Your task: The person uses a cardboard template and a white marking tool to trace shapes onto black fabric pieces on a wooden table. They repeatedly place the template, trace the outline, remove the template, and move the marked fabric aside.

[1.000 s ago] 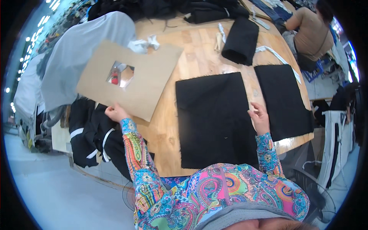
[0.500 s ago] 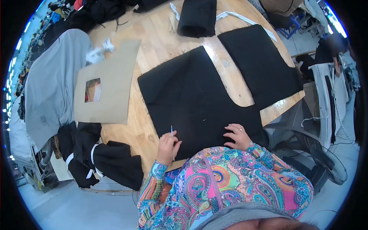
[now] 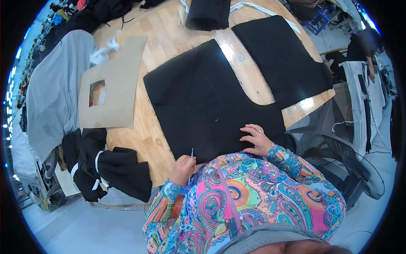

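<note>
A large black fabric panel point(image 3: 198, 101) with a curved cut-out and frayed edges lies flat on the wooden table. At its near left corner my left hand point(image 3: 182, 169) is closed round a slim pen point(image 3: 191, 154), white with a blue end pointing away from me. My right hand point(image 3: 256, 139) rests on the panel's near right part with its fingers apart, holding nothing. A small pale mark point(image 3: 217, 120) shows on the cloth between the hands. To the right of the panel lies a second black fabric piece point(image 3: 283, 59).
Left on the table point(image 3: 163, 51) is a beige card template point(image 3: 112, 110) with a square window. Grey cloth point(image 3: 59, 80) and tied black bundles point(image 3: 122, 169) sit farther left. A folded black roll point(image 3: 207, 15) lies at the back. A fan point(image 3: 359, 169) stands right; another person point(image 3: 363, 51) is beyond.
The table and cloth appear slightly higher and further left in view. My left hand with the pen has come closer to the panel's near edge; my right hand stays on the cloth.
</note>
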A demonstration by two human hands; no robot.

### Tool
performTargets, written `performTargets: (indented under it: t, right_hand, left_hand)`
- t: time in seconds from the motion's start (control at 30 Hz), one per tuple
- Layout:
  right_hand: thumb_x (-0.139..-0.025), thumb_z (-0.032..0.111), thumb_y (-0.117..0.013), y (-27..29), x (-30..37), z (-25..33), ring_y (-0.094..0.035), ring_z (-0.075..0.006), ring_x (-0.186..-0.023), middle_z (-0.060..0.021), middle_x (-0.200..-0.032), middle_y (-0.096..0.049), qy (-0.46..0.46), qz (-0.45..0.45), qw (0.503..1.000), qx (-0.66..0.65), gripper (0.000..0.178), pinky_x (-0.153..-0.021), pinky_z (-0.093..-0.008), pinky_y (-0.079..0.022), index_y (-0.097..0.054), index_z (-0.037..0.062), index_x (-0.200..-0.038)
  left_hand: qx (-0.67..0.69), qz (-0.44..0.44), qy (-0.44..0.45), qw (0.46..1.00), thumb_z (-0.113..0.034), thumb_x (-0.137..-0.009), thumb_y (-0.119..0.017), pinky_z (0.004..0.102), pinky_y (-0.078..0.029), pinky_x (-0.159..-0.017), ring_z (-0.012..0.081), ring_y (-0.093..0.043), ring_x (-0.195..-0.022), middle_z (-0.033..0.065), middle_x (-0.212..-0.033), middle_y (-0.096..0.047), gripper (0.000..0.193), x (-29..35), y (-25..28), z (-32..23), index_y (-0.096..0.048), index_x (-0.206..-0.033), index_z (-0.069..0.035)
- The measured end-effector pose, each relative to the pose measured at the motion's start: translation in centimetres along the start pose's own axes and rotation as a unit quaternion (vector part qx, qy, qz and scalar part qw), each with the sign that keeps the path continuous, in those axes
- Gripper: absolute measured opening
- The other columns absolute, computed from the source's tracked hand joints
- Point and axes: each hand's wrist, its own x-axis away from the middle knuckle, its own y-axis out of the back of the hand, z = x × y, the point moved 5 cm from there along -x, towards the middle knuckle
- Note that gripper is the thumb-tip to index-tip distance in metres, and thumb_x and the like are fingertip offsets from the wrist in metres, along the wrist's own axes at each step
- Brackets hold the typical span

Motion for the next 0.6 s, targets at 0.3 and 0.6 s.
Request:
performTargets:
  t: [0.3, 0.6]
  right_hand:
    - [-0.061, 0.023, -0.081, -0.2, 0.3, 0.0, -0.034, -0.0323, -0.128, -0.0094, -0.132, -0.045, 0.009, -0.013, 1.0, 0.015, 0.048, -0.104, -0.0482, -0.027, -0.062, 0.0135, -0.104]
    - [-0.065, 0.025, -0.078, -0.7, -0.2, -0.3, -0.038, -0.0298, -0.126, -0.0099, -0.13, -0.047, 0.003, -0.042, 0.999, 0.009, 0.058, -0.105, -0.0468, -0.028, -0.057, 0.0096, -0.116]
  left_hand:
    - [0.239, 0.125, 0.259, 0.927, 0.002, -0.083, -0.06, 0.0267, -0.051, -0.071, 0.0134, -0.063, -0.079, 0.0078, -0.084, -0.063, 0.011, -0.2, 0.0, 4.5, -0.05, -0.082, -0.002]
    - [0.223, -0.028, 0.197, 0.954, 0.004, -0.077, -0.068, 0.0262, -0.045, -0.061, 0.0143, -0.055, -0.068, 0.006, -0.075, -0.058, 0.023, -2.1, 2.3, 3.9, -0.047, -0.079, -0.004]
